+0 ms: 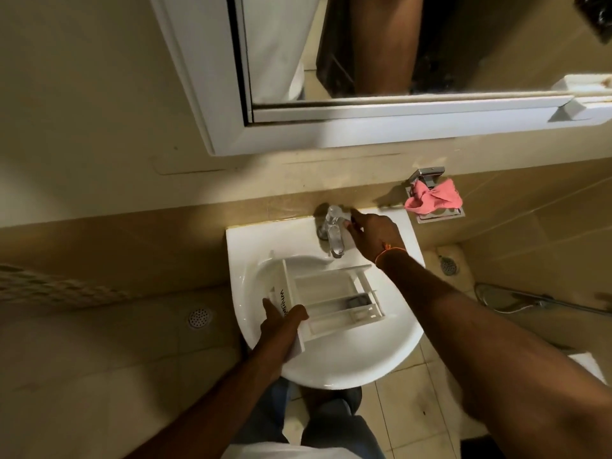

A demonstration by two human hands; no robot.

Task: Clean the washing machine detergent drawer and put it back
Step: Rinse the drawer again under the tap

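Note:
The white detergent drawer [334, 301] lies across the bowl of the white sink [361, 359], compartments facing up, its front panel to the left. My left hand [281, 323] grips that front panel from below and the side. My right hand [372, 231] reaches to the chrome tap [332, 230] at the back of the sink, fingers on its handle. No water is visible running from the spout.
A pink cloth [433, 198] lies on a metal soap dish on the wall, right of the tap. A white-framed mirror [364, 61] hangs above. Floor drains [199, 318] sit left and right of the sink; a hand shower hose [516, 301] lies on the right.

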